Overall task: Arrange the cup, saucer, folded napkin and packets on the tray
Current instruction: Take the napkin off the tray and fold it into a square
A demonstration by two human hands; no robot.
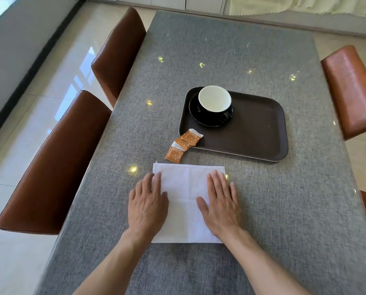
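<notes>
From the head view we have our left hand and right hand spread flat, palms down on the white napkin at lower centre, gripping nothing. Right of centre, the cup sits on its saucer in the tray — done. Two packets lie at the tray's lower-left corner, one overlapping its rim. By our reckoning, napkin and packets remain.
</notes>
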